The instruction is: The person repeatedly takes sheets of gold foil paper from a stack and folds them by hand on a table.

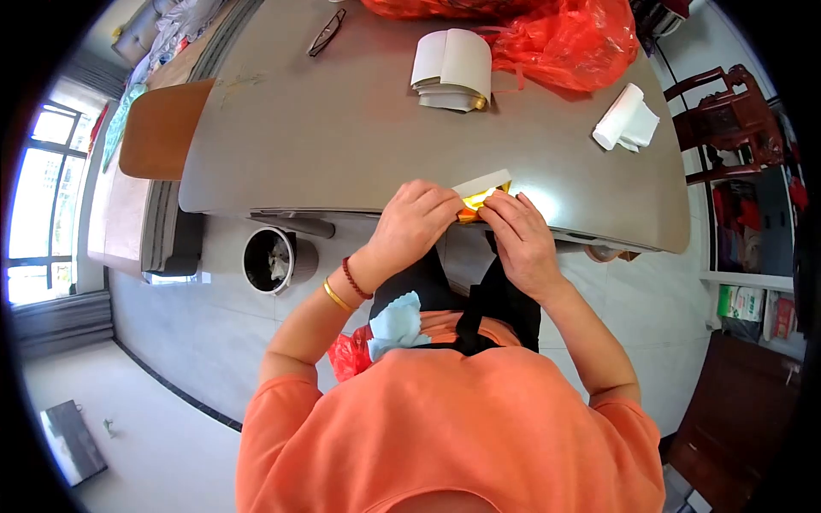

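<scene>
At the near edge of the grey table [342, 128], a small gold and white piece [484, 193] lies between my two hands. My left hand [416, 221] has its fingers pressed together on the left end of this piece. My right hand [522, 238] holds the right end, its fingers bent over the gold part. Both hands are close together, and their fingertips partly cover the piece. Farther back stands a curved stack of white sheets [451, 68], with a little gold at its lower right corner.
Red plastic bags [573, 43] lie at the back of the table. A white roll [624, 118] is at the right, glasses [326, 32] at the back left. A brown chair [164, 128] touches the left end; a bin [269, 261] stands on the floor.
</scene>
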Available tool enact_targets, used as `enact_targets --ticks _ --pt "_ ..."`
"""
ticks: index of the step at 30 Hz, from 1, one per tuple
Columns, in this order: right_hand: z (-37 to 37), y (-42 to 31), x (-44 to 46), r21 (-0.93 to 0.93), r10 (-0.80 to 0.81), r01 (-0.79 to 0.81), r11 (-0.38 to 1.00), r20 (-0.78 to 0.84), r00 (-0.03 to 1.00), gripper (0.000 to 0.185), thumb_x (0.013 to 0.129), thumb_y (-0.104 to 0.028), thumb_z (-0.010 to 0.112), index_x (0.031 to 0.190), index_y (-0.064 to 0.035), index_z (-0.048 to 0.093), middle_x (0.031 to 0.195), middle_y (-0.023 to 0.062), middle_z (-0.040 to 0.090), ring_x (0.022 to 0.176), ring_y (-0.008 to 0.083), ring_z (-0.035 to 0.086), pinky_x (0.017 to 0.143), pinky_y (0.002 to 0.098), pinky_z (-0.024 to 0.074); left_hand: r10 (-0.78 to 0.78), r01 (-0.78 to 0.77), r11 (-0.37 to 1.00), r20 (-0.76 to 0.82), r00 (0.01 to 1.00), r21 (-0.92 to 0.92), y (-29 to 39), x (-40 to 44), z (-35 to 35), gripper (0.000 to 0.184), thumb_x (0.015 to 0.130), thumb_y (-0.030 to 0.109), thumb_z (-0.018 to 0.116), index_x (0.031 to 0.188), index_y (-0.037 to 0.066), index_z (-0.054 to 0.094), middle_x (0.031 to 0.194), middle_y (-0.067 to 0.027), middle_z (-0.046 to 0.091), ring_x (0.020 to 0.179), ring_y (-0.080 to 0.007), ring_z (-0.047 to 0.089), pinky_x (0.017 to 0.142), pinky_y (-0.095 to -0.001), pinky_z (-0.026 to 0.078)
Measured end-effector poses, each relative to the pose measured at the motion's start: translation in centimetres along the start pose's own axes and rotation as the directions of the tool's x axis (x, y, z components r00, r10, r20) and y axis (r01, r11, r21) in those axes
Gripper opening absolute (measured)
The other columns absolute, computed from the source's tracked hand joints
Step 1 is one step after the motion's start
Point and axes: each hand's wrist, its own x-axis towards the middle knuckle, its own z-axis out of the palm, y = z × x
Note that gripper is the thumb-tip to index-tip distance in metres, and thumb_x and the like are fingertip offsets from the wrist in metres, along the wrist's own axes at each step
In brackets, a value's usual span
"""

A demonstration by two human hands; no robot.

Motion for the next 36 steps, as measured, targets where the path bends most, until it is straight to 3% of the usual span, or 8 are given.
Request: enact_targets --ticks 4,10,19,31,36 --pt "0.1 0.0 0.0 -0.002 0.004 -0.003 1.0 0.011 1.0 0.038 0.08 -0.005 0.06 0.118 -0.0041 0.065 0.124 0.0103 0.061 0.121 0.0265 0.057 0.105 0.0455 0.0436 0.006 -0.011 0.997 -0.055 0.998 -0.082 -0.5 0.5 0.4 0.019 0.076 0.007 0.073 0.095 0.004 0.068 0.099 -0.0066 0.065 0.092 -0.0267 0.059 0.081 -0.0384 0.05" --pt "0.0 -0.1 0.0 -0.07 -0.042 0.047 0.996 0.069 0.997 0.039 0.085 -0.008 0.055 0.122 -0.0052 0.064 0.128 0.0104 0.06 0.125 0.0257 0.055 0.107 0.0449 0.0415 -0.232 0.223 0.959 -0.034 0.972 -0.173 -0.5 1.1 0.1 0.012 0.078 0.009 0.073 0.088 0.006 0.067 0.092 -0.0083 0.062 0.088 -0.0292 0.056 0.08 -0.0388 0.047" --pt "0.0 0.3 -0.4 -0.064 -0.091 0.099 0.993 0.114 0.989 0.042 0.087 -0.011 0.053 0.129 -0.0098 0.061 0.134 0.0119 0.055 0.128 0.0271 0.052 0.111 0.0459 0.0363 -0.295 0.306 0.946 0.112 0.949 -0.105 -0.5 2.4 -0.2 0.013 0.084 0.019 0.07 0.087 0.008 0.064 0.088 -0.007 0.057 0.088 -0.0288 0.052 0.079 -0.0386 0.041" --pt "0.3 -0.2 -0.2 -0.044 -0.043 0.046 0.998 0.073 0.996 0.04 0.085 -0.01 0.055 0.124 -0.0096 0.065 0.129 0.0116 0.058 0.126 0.0268 0.053 0.108 0.0465 0.0389 -0.367 0.376 0.925 0.122 0.922 -0.058 0.3 2.4 -0.2 0.015 0.082 0.018 0.071 0.087 0.007 0.062 0.09 -0.0077 0.056 0.09 -0.0296 0.052 0.08 -0.0401 0.04" --pt "0.5 -0.7 0.2 -0.058 -0.015 0.017 0.998 0.045 0.999 0.036 0.084 -0.01 0.056 0.118 -0.0084 0.068 0.124 0.0113 0.06 0.122 0.0267 0.055 0.107 0.0471 0.0404 -0.4 0.4 0.916 0.009 0.917 0.023 0.6 2.4 0.2 0.015 0.082 0.019 0.071 0.088 0.008 0.063 0.093 -0.0078 0.056 0.092 -0.0301 0.052 0.081 -0.0404 0.041"
